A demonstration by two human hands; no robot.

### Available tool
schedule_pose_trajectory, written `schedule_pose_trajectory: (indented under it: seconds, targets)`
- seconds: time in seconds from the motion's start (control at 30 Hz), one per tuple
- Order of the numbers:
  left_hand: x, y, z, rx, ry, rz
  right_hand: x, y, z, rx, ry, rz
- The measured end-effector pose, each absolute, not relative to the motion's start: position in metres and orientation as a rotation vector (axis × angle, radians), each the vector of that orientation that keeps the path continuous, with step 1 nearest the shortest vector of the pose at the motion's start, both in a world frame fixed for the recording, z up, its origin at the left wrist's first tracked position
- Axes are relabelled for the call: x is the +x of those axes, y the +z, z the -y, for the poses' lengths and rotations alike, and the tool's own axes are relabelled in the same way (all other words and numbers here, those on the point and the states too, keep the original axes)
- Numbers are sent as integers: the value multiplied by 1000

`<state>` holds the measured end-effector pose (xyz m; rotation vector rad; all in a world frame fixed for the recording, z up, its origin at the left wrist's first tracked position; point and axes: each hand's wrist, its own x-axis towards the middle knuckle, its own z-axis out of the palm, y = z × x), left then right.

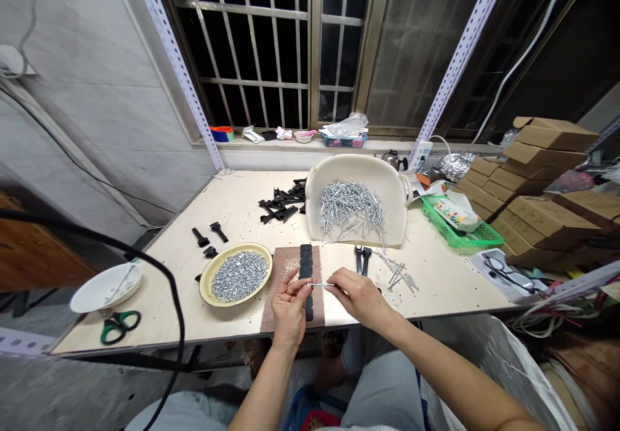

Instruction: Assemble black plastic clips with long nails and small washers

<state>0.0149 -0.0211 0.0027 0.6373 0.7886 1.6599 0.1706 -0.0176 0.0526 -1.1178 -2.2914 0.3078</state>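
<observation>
My left hand (289,305) and my right hand (357,294) meet over the front of the table. A thin silvery metal rod (320,284) lies level between them, one end pinched in each hand's fingertips. Whether a small part sits on its left end is hidden by my fingers. Beneath the hands is a brown mat (283,289) with a row of dark rounded pads (305,265). To the left, a yellowish bowl (205,289) holds many small metal pieces. Behind, a tilted cream tub (358,167) holds a heap of similar metal rods (351,205).
Black plastic parts (285,201) lie in a pile left of the tub. Loose rods (400,274) are scattered at right. Green-handled scissors (121,325) and a white plate (92,292) stand far left. A green basket (465,237) and stacked cardboard boxes (547,221) are at right.
</observation>
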Motion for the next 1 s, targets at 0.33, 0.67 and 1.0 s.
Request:
schedule_pose_trajectory:
  seconds: [0.33,0.67,1.0]
  targets:
    - [8,-7,21,850,1604,-865,170,38,9,-1031,752,2088]
    - [0,-9,21,879,1658,-1136,153,-15,-106,-1323,667,2119]
    - [-28,0,21,948,1719,-1231,150,-20,-93,-1193,813,2277]
